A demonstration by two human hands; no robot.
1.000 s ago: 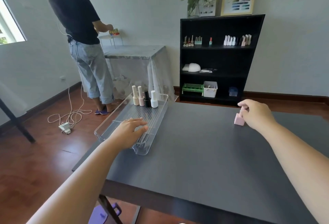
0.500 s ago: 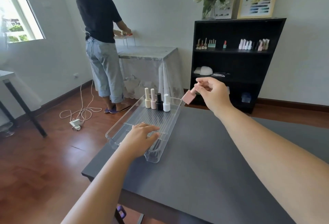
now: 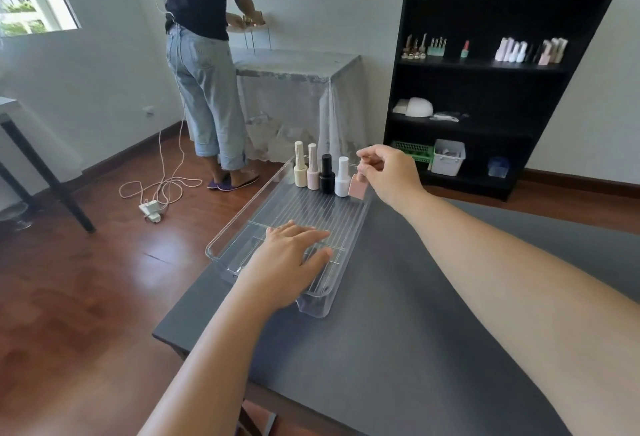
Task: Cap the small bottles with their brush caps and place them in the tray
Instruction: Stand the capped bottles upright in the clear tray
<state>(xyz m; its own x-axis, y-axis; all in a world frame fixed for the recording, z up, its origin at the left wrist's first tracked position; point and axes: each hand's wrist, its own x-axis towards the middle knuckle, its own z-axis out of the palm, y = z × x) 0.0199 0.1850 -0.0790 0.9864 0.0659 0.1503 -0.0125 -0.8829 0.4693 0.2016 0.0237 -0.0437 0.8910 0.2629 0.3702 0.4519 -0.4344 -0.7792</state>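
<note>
A clear ribbed plastic tray (image 3: 349, 227) lies on the dark table's left part. At its far end stand several capped bottles in a row: cream (image 3: 300, 172), pale pink (image 3: 312, 174), black (image 3: 327, 176) and white (image 3: 342, 179). My right hand (image 3: 391, 172) pinches the cap of a square pink bottle (image 3: 358, 187) and holds it inside the tray, right of the white one. I cannot tell whether its base touches the tray floor. My left hand (image 3: 294, 259) lies flat on the tray's near end, fingers spread.
The dark table (image 3: 415, 349) ends at a near-left edge by my left forearm. A person (image 3: 204, 65) stands at a draped side table (image 3: 298, 89) beyond the tray. A black shelf unit (image 3: 485, 89) holds more bottles. A cable and power strip (image 3: 150, 208) lie on the wood floor.
My right hand carried the pink bottle from the table's right side across to the tray's far end and lowered it beside the white bottle. My left hand stayed on the tray.
</note>
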